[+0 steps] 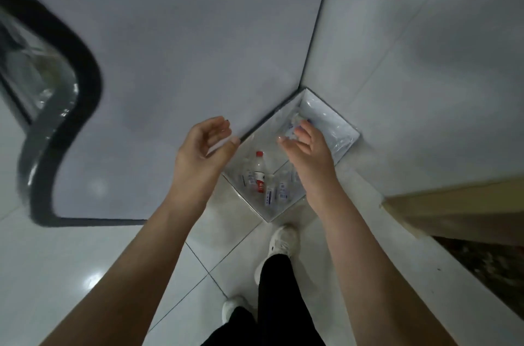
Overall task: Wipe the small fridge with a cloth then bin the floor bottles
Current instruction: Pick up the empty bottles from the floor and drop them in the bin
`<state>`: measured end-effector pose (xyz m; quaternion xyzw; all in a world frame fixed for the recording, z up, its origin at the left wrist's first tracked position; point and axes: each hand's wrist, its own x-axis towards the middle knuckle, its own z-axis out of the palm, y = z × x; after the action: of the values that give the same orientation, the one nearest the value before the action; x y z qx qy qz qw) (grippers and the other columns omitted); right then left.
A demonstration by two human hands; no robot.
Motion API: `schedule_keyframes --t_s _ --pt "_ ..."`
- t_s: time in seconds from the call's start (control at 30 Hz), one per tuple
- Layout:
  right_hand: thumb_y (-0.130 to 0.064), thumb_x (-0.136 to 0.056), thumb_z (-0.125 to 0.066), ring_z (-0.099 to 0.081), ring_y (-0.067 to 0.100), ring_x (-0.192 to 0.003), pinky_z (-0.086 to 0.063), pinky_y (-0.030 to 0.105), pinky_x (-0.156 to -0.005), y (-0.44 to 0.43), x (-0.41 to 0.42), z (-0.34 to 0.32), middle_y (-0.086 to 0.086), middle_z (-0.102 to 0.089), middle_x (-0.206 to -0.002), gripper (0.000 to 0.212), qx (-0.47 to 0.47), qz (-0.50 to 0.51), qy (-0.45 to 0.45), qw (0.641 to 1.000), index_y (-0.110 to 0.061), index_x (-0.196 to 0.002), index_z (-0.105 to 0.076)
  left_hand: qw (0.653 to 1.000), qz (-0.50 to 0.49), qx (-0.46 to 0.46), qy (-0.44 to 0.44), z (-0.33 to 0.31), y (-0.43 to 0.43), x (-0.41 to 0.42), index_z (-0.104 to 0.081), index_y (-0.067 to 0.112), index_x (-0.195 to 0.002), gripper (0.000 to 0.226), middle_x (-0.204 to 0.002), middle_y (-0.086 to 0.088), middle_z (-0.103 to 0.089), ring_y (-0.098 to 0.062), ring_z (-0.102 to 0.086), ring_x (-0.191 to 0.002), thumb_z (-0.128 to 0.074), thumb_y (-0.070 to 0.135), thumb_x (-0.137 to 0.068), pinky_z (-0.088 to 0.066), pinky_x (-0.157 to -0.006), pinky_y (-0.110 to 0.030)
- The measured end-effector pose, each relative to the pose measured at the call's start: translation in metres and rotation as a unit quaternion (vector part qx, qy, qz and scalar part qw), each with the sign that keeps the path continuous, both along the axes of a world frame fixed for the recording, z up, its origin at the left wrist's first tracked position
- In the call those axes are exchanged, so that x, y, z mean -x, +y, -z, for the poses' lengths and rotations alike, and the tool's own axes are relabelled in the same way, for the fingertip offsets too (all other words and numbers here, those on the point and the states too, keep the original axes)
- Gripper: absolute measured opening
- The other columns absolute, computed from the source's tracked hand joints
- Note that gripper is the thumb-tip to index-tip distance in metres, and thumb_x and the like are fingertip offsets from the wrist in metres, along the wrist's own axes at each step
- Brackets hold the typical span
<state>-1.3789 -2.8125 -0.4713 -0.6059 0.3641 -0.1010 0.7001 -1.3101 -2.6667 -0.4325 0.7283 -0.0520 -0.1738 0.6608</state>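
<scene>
A white rectangular bin [344,144] with a clear liner stands in the corner below me. Several plastic bottles lie in its bottom, one with a red cap and label [259,171], others with blue labels [270,194]. Another blurred clear bottle [293,122] shows just past my right fingertips, over the bin; I cannot tell whether it touches them. My right hand [310,155] hovers over the bin with fingers spread and relaxed. My left hand [202,150] is beside the bin's left rim, fingers loosely curled, holding nothing. No cloth is in view.
A large pale panel with a rounded black border [71,107] fills the left. A white wall [425,62] rises on the right, with a wooden furniture edge [453,203] below it. My feet in white shoes [283,240] stand on glossy white floor tiles.
</scene>
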Motion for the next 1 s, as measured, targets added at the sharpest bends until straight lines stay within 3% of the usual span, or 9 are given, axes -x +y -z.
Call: schedule_keyframes --t_s 0.23,0.37,0.5,0.63,0.8,1.0 --pt "-0.024 -0.084 -0.067 -0.045 0.006 -0.120 -0.039 0.020 -0.089 0.055 0.041 -0.120 -0.003 -0.043 -0.138 0.064 0.056 -0.057 -0.059 0.995 -0.025 -0.138 -0.034 0.998 0.000 -0.010 -0.070 -0.103 0.085 0.056 -0.053 0.018 -0.113 0.034 -0.114 0.004 -0.060 -0.005 -0.057 -0.109 -0.065 0.008 -0.083 -0.048 -0.083 -0.013" --pt "-0.025 -0.084 -0.067 -0.043 0.006 -0.123 -0.037 0.025 -0.094 0.077 0.061 -0.186 -0.005 -0.042 -0.140 0.063 0.074 -0.093 -0.092 0.989 -0.026 -0.138 -0.033 0.994 -0.005 -0.039 -0.104 -0.161 0.122 0.081 -0.052 0.021 -0.115 0.038 -0.120 0.001 -0.059 -0.005 -0.054 -0.114 -0.067 0.012 -0.081 -0.047 -0.092 -0.020" --pt "-0.027 -0.084 -0.066 -0.046 0.006 -0.121 -0.038 0.025 -0.096 0.101 0.076 -0.237 -0.005 -0.043 -0.137 0.065 0.081 -0.145 -0.125 0.978 -0.027 -0.139 -0.031 0.988 -0.082 -0.017 -0.128 -0.209 0.145 0.116 -0.053 0.024 -0.113 0.037 -0.119 0.001 -0.059 -0.007 -0.054 -0.115 -0.068 0.013 -0.081 -0.047 -0.089 -0.017" --pt "-0.027 -0.084 -0.067 -0.048 0.007 -0.119 -0.039 0.033 -0.105 0.130 0.100 -0.270 -0.002 -0.044 -0.135 0.068 0.099 -0.200 -0.156 0.962 -0.023 -0.141 -0.030 0.978 -0.154 0.009 -0.140 -0.237 0.166 0.163 -0.053 0.014 -0.120 0.041 -0.118 -0.001 -0.060 -0.008 -0.056 -0.112 -0.067 0.013 -0.082 -0.048 -0.087 -0.013" --pt "-0.035 -0.081 -0.069 -0.047 0.006 -0.120 -0.039 0.040 -0.107 0.177 0.135 -0.295 -0.008 -0.043 -0.130 0.072 0.097 -0.274 -0.173 0.941 -0.026 -0.140 -0.030 0.961 -0.230 0.035 -0.150 -0.255 0.211 0.223 -0.053 0.017 -0.118 0.037 -0.117 0.000 -0.061 -0.008 -0.058 -0.109 -0.066 0.013 -0.083 -0.047 -0.093 -0.022" --pt "-0.027 -0.086 -0.063 -0.045 0.008 -0.122 -0.039 0.038 -0.106 0.271 0.164 -0.323 0.000 -0.039 -0.144 0.067 0.078 -0.364 -0.186 0.909 -0.022 -0.143 -0.027 0.932 -0.325 0.045 -0.154 -0.273 0.298 0.278 -0.054 0.016 -0.117 0.034 -0.114 0.007 -0.061 -0.005 -0.058 -0.109 -0.065 0.013 -0.085 -0.046 -0.094 -0.022"
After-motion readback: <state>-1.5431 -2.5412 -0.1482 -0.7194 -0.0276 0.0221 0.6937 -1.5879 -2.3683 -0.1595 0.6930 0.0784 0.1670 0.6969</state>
